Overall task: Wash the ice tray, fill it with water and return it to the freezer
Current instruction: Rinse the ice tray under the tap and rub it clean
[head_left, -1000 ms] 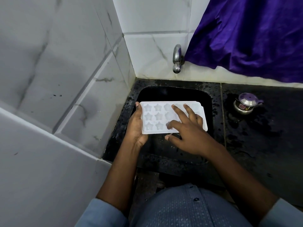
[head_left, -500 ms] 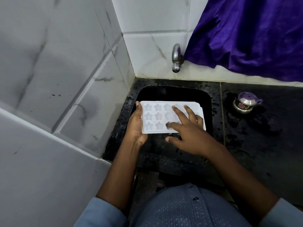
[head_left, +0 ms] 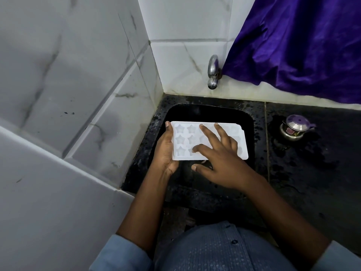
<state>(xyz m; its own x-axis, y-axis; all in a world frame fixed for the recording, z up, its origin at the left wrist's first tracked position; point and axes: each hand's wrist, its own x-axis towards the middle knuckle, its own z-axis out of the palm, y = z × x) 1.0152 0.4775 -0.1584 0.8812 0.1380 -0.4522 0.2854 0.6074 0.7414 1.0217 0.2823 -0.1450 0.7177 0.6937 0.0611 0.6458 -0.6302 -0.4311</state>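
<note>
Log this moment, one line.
left hand: grips ice tray edge | right hand: flat on tray | over sink | tap: no flow

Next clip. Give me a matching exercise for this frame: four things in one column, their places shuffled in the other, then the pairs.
1 ice tray
2 tap
3 lidded steel pot
4 purple cloth

A on the dark counter, right of the sink
B hanging at upper right
C held over the sink
D on the tiled wall, behind the sink

Pairs: 1-C, 2-D, 3-A, 4-B
</note>
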